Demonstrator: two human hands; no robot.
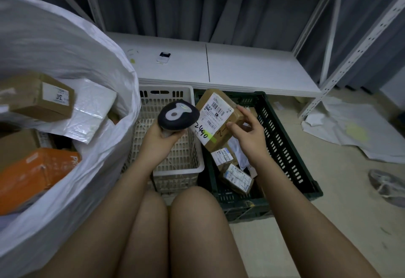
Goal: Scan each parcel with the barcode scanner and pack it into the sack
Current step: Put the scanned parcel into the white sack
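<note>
White sack (65, 62) at left holding boxes, left hand (158, 138) gripping barcode scanner (178, 114) over white basket (175, 168), right hand (247, 130) pinching labelled cardboard parcel (215, 116) above green crate (285, 146) of parcels.

A matt brown cardboard parcel (219, 117) bearing a white paper label, beside a dark, smooth plastic barcode scanner (178, 114). The white woven-plastic sack (72, 58) looks faintly glossy; slotted plastic crates, cream (175, 168) and dark green (282, 146), sit below.

Dim, soft light; warped edges
</note>
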